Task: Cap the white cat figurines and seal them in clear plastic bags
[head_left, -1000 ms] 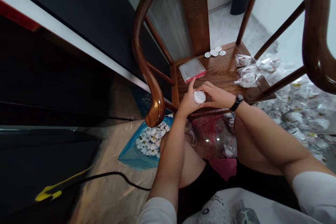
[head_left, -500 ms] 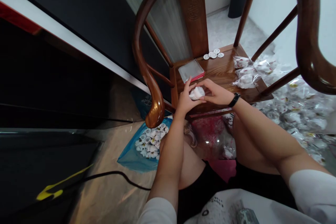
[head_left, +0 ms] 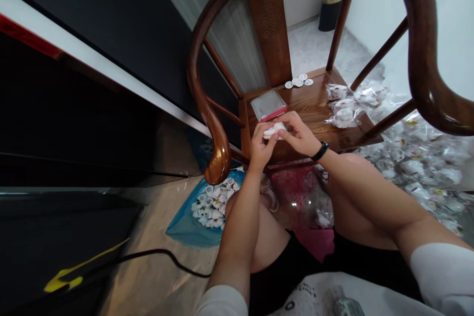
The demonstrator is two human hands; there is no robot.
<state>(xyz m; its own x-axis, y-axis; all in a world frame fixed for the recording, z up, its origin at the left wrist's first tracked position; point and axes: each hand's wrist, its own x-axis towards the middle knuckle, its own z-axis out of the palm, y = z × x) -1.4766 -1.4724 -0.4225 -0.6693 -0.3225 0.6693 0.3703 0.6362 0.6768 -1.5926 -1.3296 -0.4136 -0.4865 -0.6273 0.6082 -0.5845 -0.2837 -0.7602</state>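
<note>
Both of my hands are closed around a small white figurine-like piece (head_left: 274, 130) above the front of the wooden chair seat. My left hand (head_left: 261, 145) grips its left side, and my right hand (head_left: 300, 136), with a black band on the wrist, presses on its right side. Fingers cover much of the piece, so its exact kind is unclear. Just behind the hands lies a stack of clear plastic bags (head_left: 268, 103) with a pink-red edge. Several round white discs (head_left: 298, 81) rest near the chair's back.
Wrapped white pieces (head_left: 344, 111) sit on the seat's right side. A big heap of similar wrapped pieces (head_left: 425, 163) spreads beyond it. At lower left, a blue bag (head_left: 185, 229) holds loose white pieces (head_left: 215, 205). The curved chair arms (head_left: 218, 158) flank the seat; a bin (head_left: 331, 12) stands behind.
The white piece has turned in my hands, and my fingers now wrap it more closely. My left fingers have curled in. The view has shifted slightly.
</note>
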